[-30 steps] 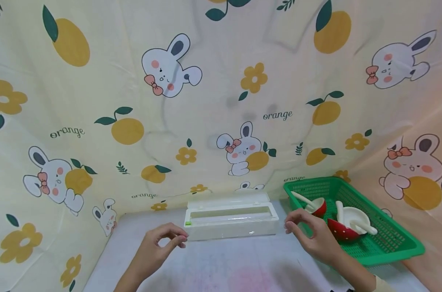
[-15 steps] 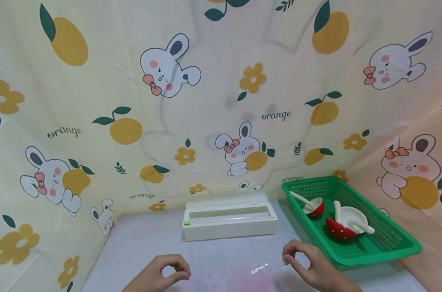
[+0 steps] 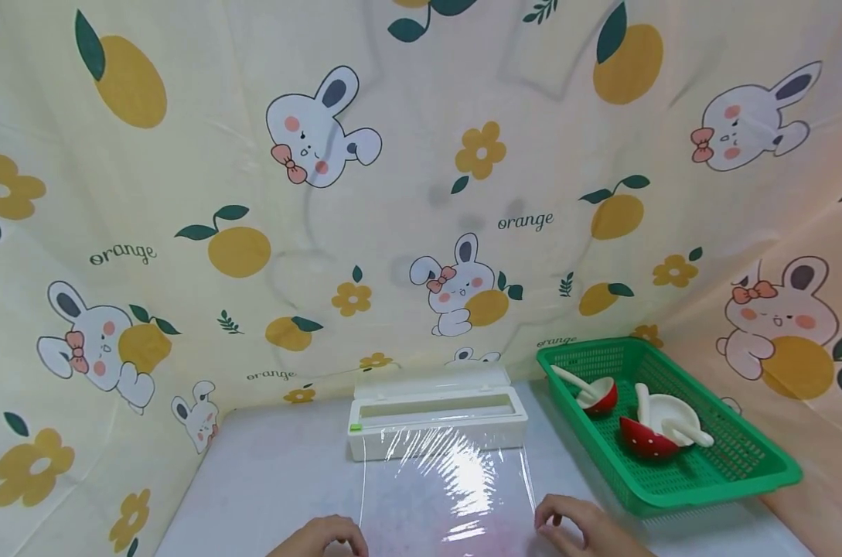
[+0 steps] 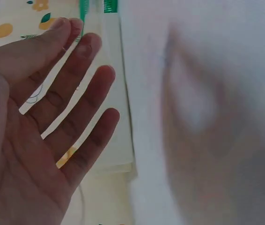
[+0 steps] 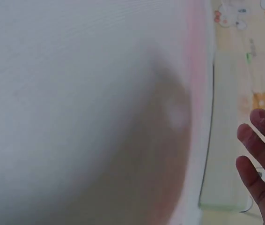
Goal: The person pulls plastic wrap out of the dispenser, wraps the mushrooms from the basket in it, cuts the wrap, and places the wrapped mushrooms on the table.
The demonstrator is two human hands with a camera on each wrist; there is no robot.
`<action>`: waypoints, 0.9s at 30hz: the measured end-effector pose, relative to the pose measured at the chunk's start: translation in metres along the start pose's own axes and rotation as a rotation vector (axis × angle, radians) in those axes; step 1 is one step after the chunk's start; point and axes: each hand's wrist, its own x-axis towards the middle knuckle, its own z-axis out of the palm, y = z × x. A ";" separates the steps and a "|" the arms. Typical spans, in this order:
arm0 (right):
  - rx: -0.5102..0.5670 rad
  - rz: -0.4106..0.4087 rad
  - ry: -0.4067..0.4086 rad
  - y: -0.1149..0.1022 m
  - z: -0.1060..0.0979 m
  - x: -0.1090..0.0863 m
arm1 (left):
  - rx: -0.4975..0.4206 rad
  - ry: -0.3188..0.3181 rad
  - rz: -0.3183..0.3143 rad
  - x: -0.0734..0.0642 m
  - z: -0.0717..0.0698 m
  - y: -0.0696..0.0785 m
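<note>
A clear sheet of cling film (image 3: 455,483) stretches out from the slot of a long white film dispenser (image 3: 438,446), whose lid stands up at the back. My left hand (image 3: 323,538) pinches the film's near left corner between thumb and forefinger. At the near right corner my right hand (image 3: 588,527) pinches the film in the same way. The left wrist view shows my left hand (image 4: 53,108) with thumb and forefinger meeting and the other fingers loosely extended. Only some fingers of my right hand (image 5: 261,159) show in the right wrist view; its pinch lies outside the frame.
A green plastic basket (image 3: 741,456) stands on the right of the white table (image 3: 267,464). Inside are red-and-white bowls, a small one (image 3: 605,396) and a larger one (image 3: 646,439), with white spoons. A patterned cloth (image 3: 393,193) hangs close behind the dispenser.
Both hands have moved from beside the dispenser toward the body. The cling film has come out with them and now spans the gap between dispenser and hands.
</note>
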 end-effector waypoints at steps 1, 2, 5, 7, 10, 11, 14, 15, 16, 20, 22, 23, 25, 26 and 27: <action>0.006 0.031 -0.019 0.002 0.000 -0.001 | 0.020 -0.011 -0.001 0.000 0.001 -0.007; 0.011 0.055 -0.036 0.004 0.001 -0.001 | 0.049 -0.019 -0.010 0.001 0.003 -0.014; 0.017 0.079 -0.069 0.009 0.003 -0.003 | 0.040 -0.005 -0.091 0.000 0.007 -0.013; 0.029 0.050 -0.084 0.013 0.005 -0.004 | 0.032 0.006 -0.146 0.000 0.010 -0.011; 0.068 0.002 -0.113 0.017 0.009 -0.005 | 0.016 0.007 -0.225 0.000 0.014 -0.018; 0.076 -0.004 -0.118 0.018 0.010 -0.005 | 0.043 0.000 -0.223 0.000 0.015 -0.025; 0.083 0.022 -0.132 0.018 0.012 -0.005 | 0.147 -0.028 -0.198 0.003 0.019 -0.052; 0.083 0.039 -0.137 0.018 0.012 -0.004 | 0.172 -0.028 -0.190 0.004 0.019 -0.058; 0.086 0.061 -0.143 0.018 0.012 -0.004 | 0.190 -0.031 -0.198 0.005 0.020 -0.062; 0.093 0.153 -0.187 0.017 0.013 -0.003 | 0.209 -0.047 -0.269 0.010 0.023 -0.070; 0.074 0.172 -0.205 0.018 0.013 -0.003 | 0.180 -0.043 -0.309 0.013 0.023 -0.070; 0.060 0.172 -0.212 0.018 0.013 -0.002 | 0.168 -0.038 -0.324 0.014 0.024 -0.068; 0.045 0.160 -0.222 0.018 0.012 -0.001 | 0.137 -0.019 -0.337 0.016 0.024 -0.062; 0.038 0.154 -0.224 0.018 0.011 -0.001 | 0.127 -0.016 -0.341 0.017 0.023 -0.057; 0.043 0.156 -0.228 0.018 0.011 -0.001 | 0.124 -0.015 -0.349 0.019 0.023 -0.049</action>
